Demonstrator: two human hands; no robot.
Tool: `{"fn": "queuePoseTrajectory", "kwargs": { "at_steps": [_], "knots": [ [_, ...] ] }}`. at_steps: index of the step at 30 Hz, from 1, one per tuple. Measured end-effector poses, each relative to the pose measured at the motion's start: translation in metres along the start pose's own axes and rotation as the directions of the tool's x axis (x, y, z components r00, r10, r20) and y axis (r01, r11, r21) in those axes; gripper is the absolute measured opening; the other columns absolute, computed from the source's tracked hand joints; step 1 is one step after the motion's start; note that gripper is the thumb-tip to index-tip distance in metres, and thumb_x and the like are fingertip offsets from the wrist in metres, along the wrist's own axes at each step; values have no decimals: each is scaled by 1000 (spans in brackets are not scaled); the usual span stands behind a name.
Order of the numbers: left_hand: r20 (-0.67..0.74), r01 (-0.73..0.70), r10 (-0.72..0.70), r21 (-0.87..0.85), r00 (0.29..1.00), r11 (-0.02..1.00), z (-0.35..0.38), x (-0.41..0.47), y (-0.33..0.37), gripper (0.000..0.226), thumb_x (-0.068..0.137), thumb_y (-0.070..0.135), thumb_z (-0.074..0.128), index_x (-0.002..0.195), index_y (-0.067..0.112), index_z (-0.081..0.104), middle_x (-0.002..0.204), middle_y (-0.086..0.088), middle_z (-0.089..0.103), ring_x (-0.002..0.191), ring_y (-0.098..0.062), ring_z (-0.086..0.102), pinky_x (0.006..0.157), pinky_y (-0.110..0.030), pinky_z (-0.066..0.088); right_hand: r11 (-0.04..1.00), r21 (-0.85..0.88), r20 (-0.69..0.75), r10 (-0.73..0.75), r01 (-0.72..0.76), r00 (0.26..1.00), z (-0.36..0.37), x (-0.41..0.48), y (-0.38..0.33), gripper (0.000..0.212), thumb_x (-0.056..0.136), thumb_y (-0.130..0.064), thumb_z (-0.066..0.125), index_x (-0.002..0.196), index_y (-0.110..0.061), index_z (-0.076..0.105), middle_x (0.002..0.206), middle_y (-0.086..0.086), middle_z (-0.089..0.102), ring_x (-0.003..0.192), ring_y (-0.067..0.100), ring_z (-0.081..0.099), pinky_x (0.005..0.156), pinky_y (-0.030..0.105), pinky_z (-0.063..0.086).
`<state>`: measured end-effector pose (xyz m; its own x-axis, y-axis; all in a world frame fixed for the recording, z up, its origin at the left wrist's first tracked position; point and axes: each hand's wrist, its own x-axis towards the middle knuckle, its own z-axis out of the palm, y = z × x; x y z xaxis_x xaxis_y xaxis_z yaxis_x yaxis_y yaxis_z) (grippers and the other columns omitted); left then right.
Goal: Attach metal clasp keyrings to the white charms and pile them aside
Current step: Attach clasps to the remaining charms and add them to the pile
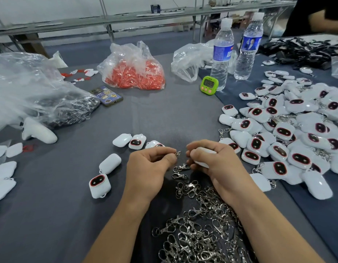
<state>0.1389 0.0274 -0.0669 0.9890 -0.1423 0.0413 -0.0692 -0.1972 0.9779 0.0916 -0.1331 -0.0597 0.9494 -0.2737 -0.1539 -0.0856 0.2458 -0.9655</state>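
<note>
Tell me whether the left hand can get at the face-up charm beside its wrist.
Probably yes: the charm lies in the open just left of the left hand, with nothing between them. But that hand pinches a clasp, so its fingers are busy for now.

White charm point(207, 150) near silver clasp point(178, 153)

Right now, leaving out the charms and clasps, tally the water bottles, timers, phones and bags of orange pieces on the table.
Water bottles: 2
Green timer: 1
Phone: 1
Bag of orange pieces: 1
Total: 5
</note>
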Motion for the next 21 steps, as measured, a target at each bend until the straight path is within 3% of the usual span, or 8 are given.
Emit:
{"fn": "queuePoseTrajectory", "kwargs": {
  "at_steps": [5, 13, 18, 21],
  "knots": [
    [82, -11, 24, -164, 996, 986, 0, 1, 2, 29, 84, -2, 76, 75, 24, 81, 77, 0, 78, 65, -4, 70, 63, -12, 51, 988, -148, 78, -27, 39, 997, 6, -3, 3, 12, 87, -4, 73, 90, -12, 81, 73, 5, 73, 68, 16, 63, 64, 26, 54],
    [89, -8, 24, -176, 996, 984, 3, -2, 6, 30, 83, -1, 76, 77, 28, 82, 79, -2, 78, 70, -7, 72, 65, -14, 52, 983, -180, 49, -24, 33, 999, 7, -5, 0, 14, 88, 0, 72, 78, -10, 77, 66, 7, 70, 61, 19, 63, 57, 27, 52],
    [-28, -6, 6, -10, 1000, 1000, 3, -5, 5, 20, 83, 15, 80, 83, 35, 81, 78, 10, 78, 75, -5, 74, 67, -14, 50, 984, -168, -60, -73, 62, 996, 8, -2, 3, 13, 85, -4, 76, 75, -13, 77, 65, 8, 68, 58, 18, 63, 57, 31, 52],
    [-79, -105, 123, 206, 989, 973, 6, -11, 7, 18, 81, 29, 81, 83, 47, 78, 71, 27, 71, 66, 7, 66, 62, -4, 44, 973, -206, -81, -122, 103, 989, 6, 0, 4, 16, 84, -3, 77, 75, -17, 78, 67, 8, 71, 61, 21, 63, 59, 38, 54]
  ]
}}
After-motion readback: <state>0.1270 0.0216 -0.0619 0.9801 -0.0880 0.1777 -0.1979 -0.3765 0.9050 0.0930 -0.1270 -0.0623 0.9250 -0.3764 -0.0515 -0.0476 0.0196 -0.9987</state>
